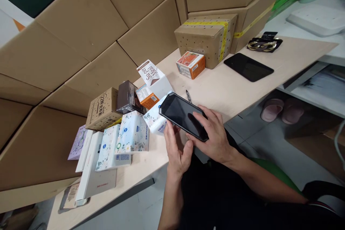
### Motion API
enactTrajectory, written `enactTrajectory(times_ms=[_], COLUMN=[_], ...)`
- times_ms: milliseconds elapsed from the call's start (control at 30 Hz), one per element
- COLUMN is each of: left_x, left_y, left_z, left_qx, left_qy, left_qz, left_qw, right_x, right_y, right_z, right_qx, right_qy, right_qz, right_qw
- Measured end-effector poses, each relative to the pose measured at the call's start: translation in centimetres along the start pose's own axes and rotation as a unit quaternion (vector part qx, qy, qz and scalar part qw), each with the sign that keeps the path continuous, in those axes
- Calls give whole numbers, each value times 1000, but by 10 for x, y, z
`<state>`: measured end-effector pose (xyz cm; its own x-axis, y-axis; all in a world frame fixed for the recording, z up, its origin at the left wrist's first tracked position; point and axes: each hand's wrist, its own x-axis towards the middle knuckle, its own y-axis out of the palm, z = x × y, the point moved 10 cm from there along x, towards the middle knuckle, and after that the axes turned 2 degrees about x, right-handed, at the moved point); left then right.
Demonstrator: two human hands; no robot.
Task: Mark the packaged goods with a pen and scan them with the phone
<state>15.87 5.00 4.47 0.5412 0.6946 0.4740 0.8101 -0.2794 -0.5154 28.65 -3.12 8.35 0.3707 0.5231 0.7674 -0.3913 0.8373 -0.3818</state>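
A dark smartphone [184, 116] with a black screen is tilted above the table's front edge. My right hand [215, 134] grips its near right end, thumb along the lower edge and one finger over the screen. At the phone's lower left edge is my left hand [178, 151], fingers stretched up and thumb apart; whether the fingertips touch the phone I cannot tell. Just behind the phone lies a floral tissue pack [155, 118], partly covered by it. A pen [188, 96] rests on the table beyond.
On the wooden table [207, 93] stand more tissue packs [133, 133], white boxes [97, 179], a dark brown box [129, 97], an opened white carton [160, 86] and an orange box [191, 65]. A second black phone [248, 67] lies right. Stacked cardboard boxes [81, 36] wall the back.
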Motion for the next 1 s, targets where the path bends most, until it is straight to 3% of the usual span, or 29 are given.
enactTrajectory(times_ms=[333, 700, 833, 1000], left_x=[0, 0, 1, 1], left_y=[-3, -4, -9, -9], left_z=[-2, 1, 3, 6], left_qx=[-42, -236, -241, -230], left_qy=[0, -14, -28, -41], left_qz=[-13, -45, -73, -65], left_qw=[999, 971, 967, 970], right_x=[3, 11, 15, 17], right_y=[-6, -3, 1, 0], right_z=[3, 20, 23, 24], right_qx=[-10, 22, 27, 13], right_qy=[-21, -62, -63, -71], right_qz=[-21, -35, -32, -36], right_qw=[1000, 997, 997, 997])
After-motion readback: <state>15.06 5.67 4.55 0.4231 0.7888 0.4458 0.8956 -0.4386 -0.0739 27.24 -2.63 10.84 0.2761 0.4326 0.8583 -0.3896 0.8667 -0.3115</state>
